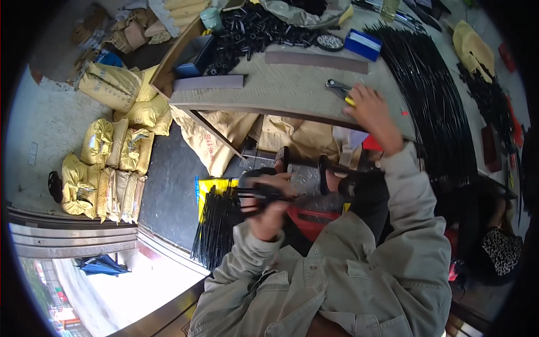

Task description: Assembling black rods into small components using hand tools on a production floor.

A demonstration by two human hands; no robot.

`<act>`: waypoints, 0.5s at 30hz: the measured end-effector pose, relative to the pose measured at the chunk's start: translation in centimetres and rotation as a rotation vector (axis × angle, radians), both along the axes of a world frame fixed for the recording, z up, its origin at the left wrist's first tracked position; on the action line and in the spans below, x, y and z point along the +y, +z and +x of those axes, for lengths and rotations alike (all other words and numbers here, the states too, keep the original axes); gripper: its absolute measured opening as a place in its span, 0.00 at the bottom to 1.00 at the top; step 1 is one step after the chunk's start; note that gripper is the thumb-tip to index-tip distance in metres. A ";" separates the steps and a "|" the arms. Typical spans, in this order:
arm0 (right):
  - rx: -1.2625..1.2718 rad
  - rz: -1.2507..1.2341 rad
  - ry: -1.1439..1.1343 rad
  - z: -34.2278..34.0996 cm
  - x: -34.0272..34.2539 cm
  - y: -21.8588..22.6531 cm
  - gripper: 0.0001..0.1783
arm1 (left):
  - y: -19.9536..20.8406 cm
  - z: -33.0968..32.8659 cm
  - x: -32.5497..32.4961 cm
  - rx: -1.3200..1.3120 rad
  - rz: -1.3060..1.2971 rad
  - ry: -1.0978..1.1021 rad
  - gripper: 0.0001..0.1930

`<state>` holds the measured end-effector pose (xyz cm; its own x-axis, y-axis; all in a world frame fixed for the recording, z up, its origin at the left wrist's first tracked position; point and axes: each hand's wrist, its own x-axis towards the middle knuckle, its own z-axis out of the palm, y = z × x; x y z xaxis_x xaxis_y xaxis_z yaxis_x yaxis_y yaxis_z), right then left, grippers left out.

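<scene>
Head view: left hand point(268, 218) clasps rods point(263, 194), right hand point(368, 108) pliers point(338, 86); dish point(329, 50) holds silvery pieces point(330, 42).

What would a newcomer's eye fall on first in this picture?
Most likely the long black rods at the table's right, then the small black tubes heaped toward its far edge. Yellow sacks stand stacked at left. Nearer, the right hand touches pliers.

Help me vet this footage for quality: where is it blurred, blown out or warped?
Head view: left hand and the black rods in it smeared, likely by motion, while the right hand looks clearer; head view: lower-left bright patch washed out to white; head view: tabletop's front edge slightly bowed, corners black from the fisheye.
</scene>
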<state>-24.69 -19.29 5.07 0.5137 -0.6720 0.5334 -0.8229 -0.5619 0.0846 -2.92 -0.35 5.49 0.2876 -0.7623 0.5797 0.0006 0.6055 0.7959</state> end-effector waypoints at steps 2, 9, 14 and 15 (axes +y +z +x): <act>-0.144 0.182 0.250 2.6 5.5 -0.7 0.17 | 1.7 2.8 -0.3 0.313 0.034 0.152 0.21; -1.496 0.937 0.704 8.4 16.2 -2.4 0.20 | -3.4 9.7 -3.5 1.070 0.147 -0.070 0.23; -1.705 0.579 1.107 4.6 12.2 -1.8 0.15 | -7.7 1.3 -2.3 0.625 1.299 -0.671 0.27; -1.613 0.767 0.868 4.4 12.1 -3.3 0.11 | -6.6 0.5 -2.2 0.629 1.306 -0.680 0.27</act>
<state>-20.27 -7.21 1.77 0.1946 -0.8264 0.5283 0.5889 -0.3323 -0.7368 -2.42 -2.51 -1.12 -0.3663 -0.6975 -0.6159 0.4857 -0.7079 0.5127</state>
